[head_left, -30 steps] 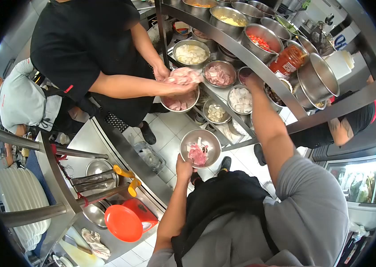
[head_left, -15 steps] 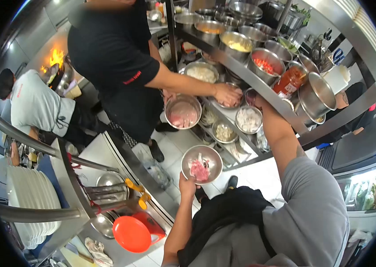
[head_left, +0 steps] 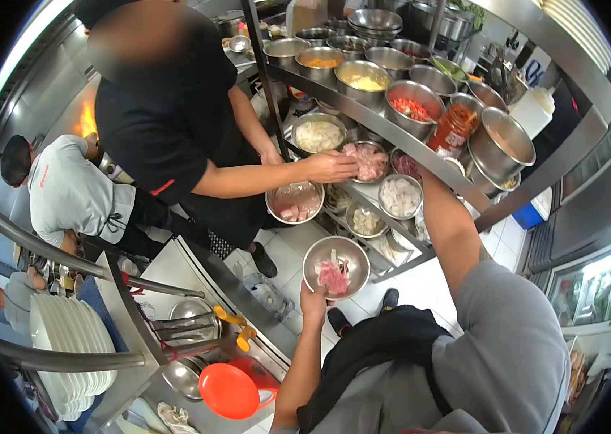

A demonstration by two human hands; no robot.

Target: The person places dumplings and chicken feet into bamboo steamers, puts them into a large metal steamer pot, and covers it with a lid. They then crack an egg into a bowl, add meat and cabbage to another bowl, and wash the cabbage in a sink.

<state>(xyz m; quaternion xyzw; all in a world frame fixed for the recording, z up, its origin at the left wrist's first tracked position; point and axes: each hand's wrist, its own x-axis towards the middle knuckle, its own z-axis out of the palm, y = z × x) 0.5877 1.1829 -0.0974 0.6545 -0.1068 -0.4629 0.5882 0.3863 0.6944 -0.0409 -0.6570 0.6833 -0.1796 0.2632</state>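
Observation:
My left hand (head_left: 313,304) grips the rim of a steel bowl (head_left: 361,273) held low over the floor. Raw pink meat slices (head_left: 334,277) lie in it, with some pale and dark bits beside them. My right forearm (head_left: 450,217) reaches in under the upper shelf, where a steel rail hides the fingers. Close to that hand is a bowl of dark red meat (head_left: 406,166). Just below sits a bowl of white chunks (head_left: 400,196), and to the left a bowl of paler pink meat (head_left: 368,160).
A co-worker's hand (head_left: 334,166) is at the pale pink meat; below it is a pot (head_left: 296,202) with meat. Bowls and a red sauce jar (head_left: 455,127) crowd the upper shelf (head_left: 363,108). Left are a counter with a red plastic bowl (head_left: 229,391) and stacked white plates (head_left: 74,347).
The co-worker's hand has drawn back leftward from the middle of the pale meat bowl to its edge. My view has shifted slightly; my left hand still holds the bowl and my right arm stays reached in.

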